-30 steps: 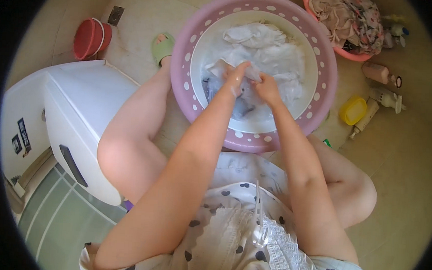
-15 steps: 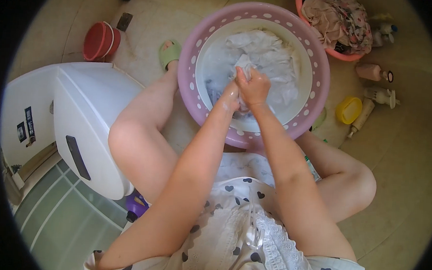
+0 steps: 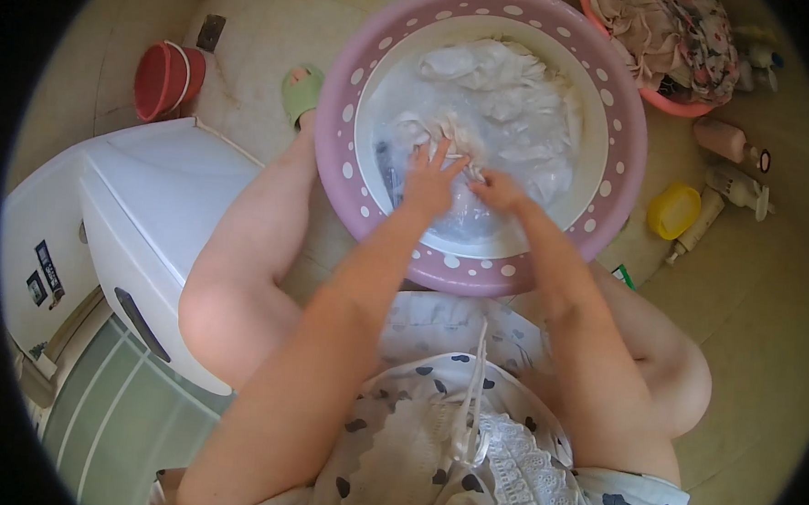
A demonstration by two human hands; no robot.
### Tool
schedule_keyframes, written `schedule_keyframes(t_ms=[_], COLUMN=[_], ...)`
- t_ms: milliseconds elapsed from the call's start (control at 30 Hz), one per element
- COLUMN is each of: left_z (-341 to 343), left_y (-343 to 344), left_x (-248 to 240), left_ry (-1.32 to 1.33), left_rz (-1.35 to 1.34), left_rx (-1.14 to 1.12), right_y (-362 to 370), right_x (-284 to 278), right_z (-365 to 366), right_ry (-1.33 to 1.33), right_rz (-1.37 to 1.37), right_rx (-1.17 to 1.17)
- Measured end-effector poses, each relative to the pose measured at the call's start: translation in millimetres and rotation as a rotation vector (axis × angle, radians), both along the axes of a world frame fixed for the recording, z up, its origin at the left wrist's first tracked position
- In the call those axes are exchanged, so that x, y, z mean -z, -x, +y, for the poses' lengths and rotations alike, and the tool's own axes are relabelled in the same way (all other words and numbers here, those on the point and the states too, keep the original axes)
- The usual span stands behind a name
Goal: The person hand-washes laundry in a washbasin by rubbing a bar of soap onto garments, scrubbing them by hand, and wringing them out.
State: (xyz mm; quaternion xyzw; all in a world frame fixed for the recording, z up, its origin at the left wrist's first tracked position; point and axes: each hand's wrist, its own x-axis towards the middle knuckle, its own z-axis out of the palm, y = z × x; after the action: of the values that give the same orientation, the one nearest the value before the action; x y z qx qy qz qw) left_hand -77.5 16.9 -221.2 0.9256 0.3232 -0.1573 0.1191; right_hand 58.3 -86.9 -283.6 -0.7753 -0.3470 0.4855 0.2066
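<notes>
A large purple basin (image 3: 341, 162) with white dots stands between my legs, holding cloudy water and a heap of soaked white cloth (image 3: 522, 112). My left hand (image 3: 429, 185) lies over a bunched part of the wet cloth at the near left of the basin, its fingers spread. Close beside it, my right hand (image 3: 499, 193) is slightly blurred, with its fingers bent onto the edge of the same bunched white cloth. Something darker and striped (image 3: 389, 171) shows underwater by the basin's left wall.
Behind on the right, a pink basin (image 3: 677, 105) holds piled patterned clothes (image 3: 667, 38). A yellow tub (image 3: 673, 211) and several bottles, one pink (image 3: 719, 139), are along the right. A red bucket (image 3: 162, 82) and a white appliance (image 3: 155, 203) stand left.
My hands were together, squeezing the white cloth above the water. They have come apart and lowered, the left spreading over the cloth, the right moving a little rightward. The whole view has shifted slightly.
</notes>
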Motion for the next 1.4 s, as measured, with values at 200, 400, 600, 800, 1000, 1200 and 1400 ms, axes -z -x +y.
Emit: schedule_keyframes(t_ms=[200, 400, 600, 800, 1000, 1200, 1400], left_z=[17, 32, 3, 60, 84, 87, 71], left_y=[-14, -17, -45, -43, -54, -64, -65], left_x=[17, 7, -8, -80, -178, -243, -276], left_ry=[0.319, 0.632, 0.132, 0.437, 0.467, 0.811, 1.162], left_rz=[0.472, 0.342, 0.275, 0.257, -0.148, -0.224, -0.434], left_rx=[-0.256, -0.105, -0.159, -0.076, 0.087, 0.212, 0.097], right_y=[15, -58, -16, -53, -61, -67, -82], right_x=[20, 17, -20, -166, -313, -422, -440], right_z=[18, -4, 4, 43, 44, 34, 28], right_ry=[0.430, 0.309, 0.202, 0.073, -0.288, -0.636, -0.906], right_rz=[-0.479, 0.038, -0.704, -0.278, -0.454, -0.147, 0.212], right_rx=[0.024, -0.268, -0.272, -0.226, -0.285, -0.126, 0.118])
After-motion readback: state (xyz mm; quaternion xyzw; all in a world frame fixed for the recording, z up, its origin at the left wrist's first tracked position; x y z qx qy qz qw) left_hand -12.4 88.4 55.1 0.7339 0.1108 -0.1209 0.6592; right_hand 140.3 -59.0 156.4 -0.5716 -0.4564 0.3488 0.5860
